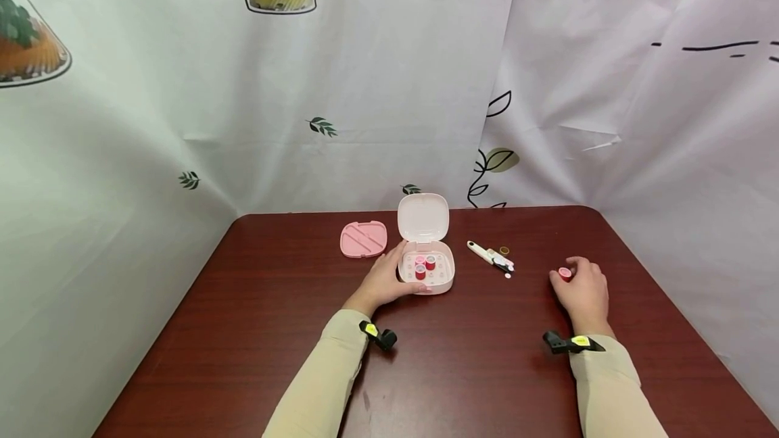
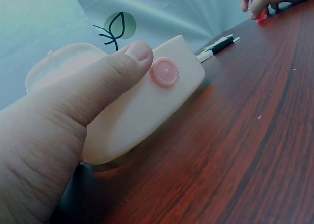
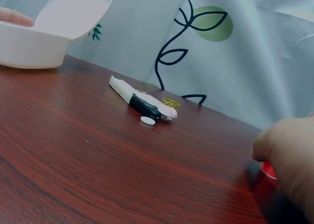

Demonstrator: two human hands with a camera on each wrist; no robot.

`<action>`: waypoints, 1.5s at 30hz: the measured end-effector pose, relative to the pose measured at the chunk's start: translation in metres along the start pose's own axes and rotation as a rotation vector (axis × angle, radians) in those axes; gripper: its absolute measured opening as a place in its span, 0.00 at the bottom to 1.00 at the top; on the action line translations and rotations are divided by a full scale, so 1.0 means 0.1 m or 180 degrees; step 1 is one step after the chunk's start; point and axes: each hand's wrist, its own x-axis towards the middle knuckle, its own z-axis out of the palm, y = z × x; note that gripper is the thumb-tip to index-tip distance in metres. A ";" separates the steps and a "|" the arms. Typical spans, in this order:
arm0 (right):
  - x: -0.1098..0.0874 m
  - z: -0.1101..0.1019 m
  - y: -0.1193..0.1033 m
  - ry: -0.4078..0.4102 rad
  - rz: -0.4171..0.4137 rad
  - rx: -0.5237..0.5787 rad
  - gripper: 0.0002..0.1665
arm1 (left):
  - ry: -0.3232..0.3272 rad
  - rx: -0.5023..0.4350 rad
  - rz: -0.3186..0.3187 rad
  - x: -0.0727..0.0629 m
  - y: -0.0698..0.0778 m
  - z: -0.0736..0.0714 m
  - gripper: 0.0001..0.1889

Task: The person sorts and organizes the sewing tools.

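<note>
My left hand [image 1: 385, 281] grips a small pale pink box [image 2: 132, 116] at its left side, thumb along the front wall and fingers toward the back. A round pink button-like catch [image 2: 166, 72] shows by the thumb tip in the left wrist view. The box's lid [image 1: 424, 216] stands up at the back. Inside sit three small thread spools [image 1: 420, 272] in red and pink, on a base with short pegs. Far to the right, my right hand [image 1: 587, 293] pinches a red spool [image 1: 564, 274] between thumb and fingers, low at the tabletop; the hand partly hides it in the right wrist view.
A pink slotted tray [image 1: 363, 240] lies left of the box. Between the hands lie a slim white-and-black tool [image 3: 142, 103], a gold ring-like thimble [image 3: 170, 103] and a small white disc [image 3: 147, 121]. A printed cloth [image 1: 365, 86] hangs behind the brown table [image 1: 462, 363].
</note>
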 end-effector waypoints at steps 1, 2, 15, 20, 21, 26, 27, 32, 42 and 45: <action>0.00 0.00 0.01 -0.0012 -0.0012 -0.0050 0.26 | -0.0007 -0.0001 -0.0008 0.00 0.00 0.00 0.62; 0.00 -0.01 0.02 -0.0020 -0.0029 -0.0093 0.24 | -0.0012 0.0000 -0.0015 0.00 0.01 0.00 0.62; -0.01 -0.01 -0.09 0.0030 -0.0031 -0.0036 0.24 | -0.0001 -0.0011 -0.0003 0.00 0.01 0.00 0.62; -0.01 0.12 -0.24 0.0202 -0.0259 0.0168 0.23 | 0.0028 -0.0031 -0.0026 -0.01 -0.02 0.00 0.62; -0.01 0.16 -0.26 0.0226 -0.0339 0.0177 0.22 | 0.0029 -0.0021 -0.0028 -0.01 -0.03 0.01 0.62; -0.06 0.31 -0.42 0.0321 -0.0728 0.0208 0.20 | 0.0024 -0.0009 -0.0012 0.00 -0.05 0.01 0.61; -0.07 0.33 -0.45 0.0336 -0.0802 0.0217 0.20 | 0.0019 -0.0012 -0.0010 0.00 -0.04 0.01 0.61; -0.13 0.46 -0.63 0.0414 -0.1171 0.0290 0.19 | 0.0013 -0.0010 -0.0003 0.00 -0.03 0.01 0.61; -0.27 0.74 -1.04 0.0600 -0.1603 0.0678 0.14 | 0.0018 -0.0030 -0.0022 0.01 -0.01 0.02 0.61; -0.30 0.83 -1.13 0.0627 -0.1695 0.0739 0.15 | 0.0019 -0.0032 -0.0039 0.01 -0.02 0.02 0.62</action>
